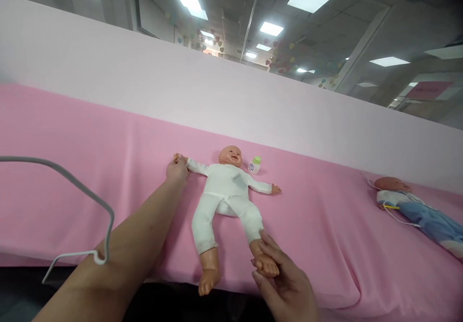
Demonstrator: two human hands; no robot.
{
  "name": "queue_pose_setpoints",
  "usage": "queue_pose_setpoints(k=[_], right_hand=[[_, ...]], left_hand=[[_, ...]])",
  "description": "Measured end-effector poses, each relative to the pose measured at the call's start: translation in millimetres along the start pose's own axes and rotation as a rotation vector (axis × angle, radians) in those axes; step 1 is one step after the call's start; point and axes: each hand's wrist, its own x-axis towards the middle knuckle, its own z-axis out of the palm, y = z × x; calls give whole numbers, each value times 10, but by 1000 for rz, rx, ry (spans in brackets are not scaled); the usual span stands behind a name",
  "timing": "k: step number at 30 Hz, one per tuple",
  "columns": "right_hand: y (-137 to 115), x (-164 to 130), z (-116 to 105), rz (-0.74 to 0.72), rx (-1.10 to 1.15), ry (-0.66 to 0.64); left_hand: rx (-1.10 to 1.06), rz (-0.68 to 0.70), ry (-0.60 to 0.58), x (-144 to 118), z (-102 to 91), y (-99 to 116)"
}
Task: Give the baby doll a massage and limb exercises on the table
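A baby doll with a white cloth body lies on its back on a pink cloth, arms spread out. My left hand is closed round the doll's hand on the left side, and that arm is stretched out from the body. Down at the right foot, my right hand has its fingers and thumb about the doll's ankle and foot. The doll's other foot rests near the cloth's front edge, touched by neither hand. Beside the doll's head is a small bottle with a green cap.
A second doll in blue and white clothes lies at the far right with thin tubing on it. A grey-white wire hanger crosses the left foreground. Behind the cloth stands a white partition with glass above it.
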Motion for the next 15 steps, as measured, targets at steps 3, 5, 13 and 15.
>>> queue_pose_setpoints(k=[3,5,13,15], right_hand=[[108,-173,57,27,19,3],[163,-246,109,72,26,30],[61,-117,9,63,50,-82],[-72,-5,5,66,71,-52]], left_hand=[[-155,-173,23,99,-26,-16],[-145,-180,-3,94,-39,5],[-22,255,-128,-338,5,243],[129,447,-211,-526,58,300]])
